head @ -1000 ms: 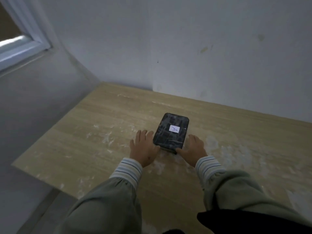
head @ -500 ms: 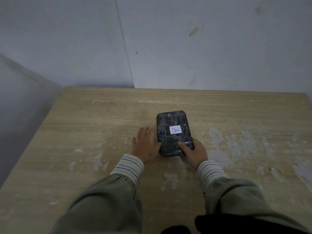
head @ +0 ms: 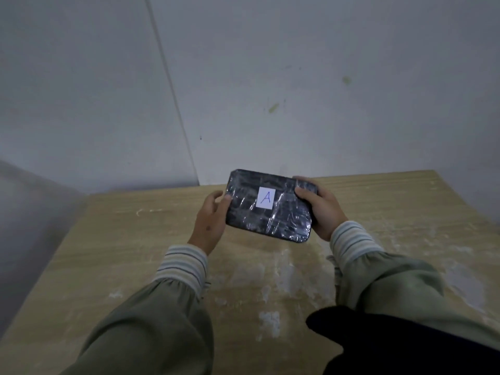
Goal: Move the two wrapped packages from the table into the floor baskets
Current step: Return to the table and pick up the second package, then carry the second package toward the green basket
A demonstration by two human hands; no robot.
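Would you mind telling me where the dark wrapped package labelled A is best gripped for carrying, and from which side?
Probably by its two short ends, one hand coming in from each side, as now: the left hand and right hand hold the wrapped package that way above the table. It is a flat, rounded slab in glossy film, so fingers beneath and thumbs on top should resist slipping and leave the label readable.

Table: light wood-grain top, back edge against grey wall, left edge beside another wall. Surface scuffed w/ whitish patches across centre + right side. Only the patches show on the top in view.
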